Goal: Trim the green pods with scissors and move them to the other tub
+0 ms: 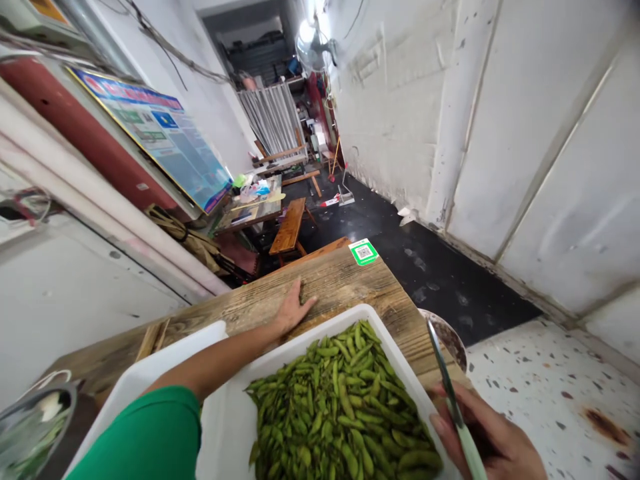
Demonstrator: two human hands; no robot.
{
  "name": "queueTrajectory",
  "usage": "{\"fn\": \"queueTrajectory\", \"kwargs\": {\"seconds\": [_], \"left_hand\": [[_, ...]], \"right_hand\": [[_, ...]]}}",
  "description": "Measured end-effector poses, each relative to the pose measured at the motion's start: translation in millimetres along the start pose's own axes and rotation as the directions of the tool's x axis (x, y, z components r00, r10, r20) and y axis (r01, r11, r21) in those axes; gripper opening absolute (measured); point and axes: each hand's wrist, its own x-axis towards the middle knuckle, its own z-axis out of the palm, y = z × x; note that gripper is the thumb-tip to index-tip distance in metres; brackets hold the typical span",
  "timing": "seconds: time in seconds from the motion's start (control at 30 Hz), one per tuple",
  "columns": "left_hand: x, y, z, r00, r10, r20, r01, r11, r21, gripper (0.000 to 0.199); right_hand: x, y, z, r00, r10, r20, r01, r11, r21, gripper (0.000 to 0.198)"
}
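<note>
A white plastic tray [373, 317] full of green soybean pods [335, 407] stands on a wooden table [240, 307] in front of me. My left hand [295, 310] reaches past the tray's far side, fingers apart, over the table top with nothing in it. At the tray's right side my right hand [493, 427] is closed round the pale green handle of a knife [443, 373]. Its narrow metal blade points up and away from me.
Another white tray [165, 353] lies under my left arm, and a metal pot [40, 427] holds greens at lower left. A QR-code card [363, 252] lies at the table's far corner. A round basin [450, 337] shows beyond the right edge. Farther off stands a wooden bench [289, 227].
</note>
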Motion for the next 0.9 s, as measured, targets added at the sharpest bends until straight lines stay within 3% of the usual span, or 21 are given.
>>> {"fn": "queueTrajectory", "kwargs": {"seconds": [0.1,0.23,0.37,0.43,0.53,0.63,0.77,0.9], "left_hand": [[26.2,13.1,7.2,0.983,0.177,0.049,-0.177,0.984,-0.011,0.069],[37.6,16.7,8.3,0.945,0.298,0.139,-0.296,0.955,-0.035,0.054],[33.6,12.2,1.1,0.916,0.373,0.147,-0.382,0.923,0.038,0.062],[35.0,11.3,-3.6,0.918,0.379,0.12,-0.394,0.908,0.142,0.066],[41.4,12.6,-8.3,0.908,0.381,0.173,-0.412,0.885,0.217,0.058],[46.0,14.8,-8.2,0.899,0.359,0.251,-0.41,0.892,0.19,0.051],[43.8,15.9,-2.6,0.923,0.285,0.259,-0.333,0.929,0.164,0.043],[43.9,20.9,2.6,0.95,0.186,0.251,-0.218,0.97,0.106,0.032]], "right_hand": [[-1.1,5.6,-4.3,0.997,-0.057,0.053,0.059,0.998,-0.029,0.031],[-2.3,3.2,-4.1,0.999,-0.033,0.011,0.034,0.998,-0.046,0.031],[1.6,-4.2,-3.9,0.998,-0.054,0.028,0.055,0.998,-0.043,0.029],[3.9,-7.8,-2.7,0.996,-0.071,0.051,0.073,0.996,-0.043,0.03],[5.0,-12.9,2.2,0.999,-0.031,-0.038,0.03,0.999,-0.039,0.029],[3.9,-16.4,7.2,0.997,-0.049,-0.068,0.046,0.998,-0.032,0.027],[3.1,-15.9,6.8,0.994,-0.083,-0.077,0.078,0.995,-0.069,0.027],[5.6,-10.8,0.1,0.979,-0.205,-0.01,0.202,0.972,-0.122,0.029]]}}
